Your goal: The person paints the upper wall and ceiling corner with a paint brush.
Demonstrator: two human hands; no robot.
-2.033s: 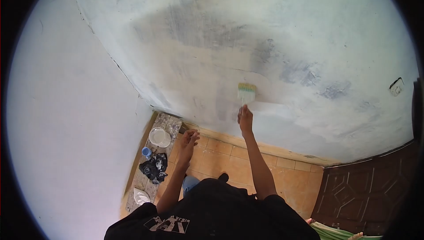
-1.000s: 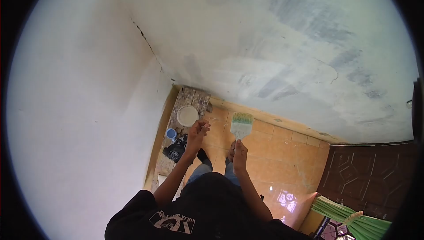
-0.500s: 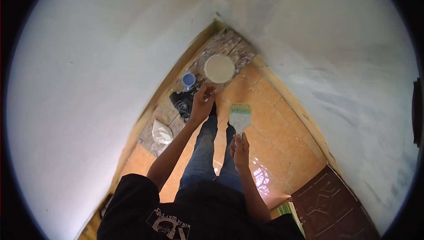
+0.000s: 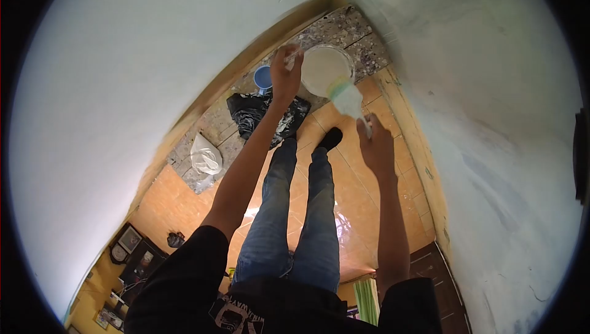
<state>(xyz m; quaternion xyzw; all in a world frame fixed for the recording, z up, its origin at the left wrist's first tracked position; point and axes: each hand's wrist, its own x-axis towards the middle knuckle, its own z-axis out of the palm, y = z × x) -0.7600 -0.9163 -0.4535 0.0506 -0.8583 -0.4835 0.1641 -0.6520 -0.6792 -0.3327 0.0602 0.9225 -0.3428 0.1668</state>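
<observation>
My right hand (image 4: 378, 149) is wrapped round the handle of a wide, flat paintbrush (image 4: 349, 102), its pale head smeared by motion. The bristle end overlaps the near edge of a round bucket (image 4: 352, 58) of whitish paint. Left of the bucket, my left hand (image 4: 286, 79) is raised with curled fingers; a pale sliver shows at the fingertips, too blurred to make out. A blue mug (image 4: 262, 76) stands just beside that hand. Below the mug lies a crumpled black plastic bag (image 4: 244, 114) with white smears, partly covered by my left forearm.
Paint-spattered sheeting (image 4: 362, 42) lies under the bucket in the corner, with a knotted white plastic bag (image 4: 206, 157) on its near part. Pale walls rise on both sides above orange floor tiles (image 4: 356, 180). A dark panelled door (image 4: 430, 272) is at lower right.
My right hand has carried the paintbrush forward from near my legs to the bucket. My left hand has moved forward too, from over the black bag to beside the mug and bucket.
</observation>
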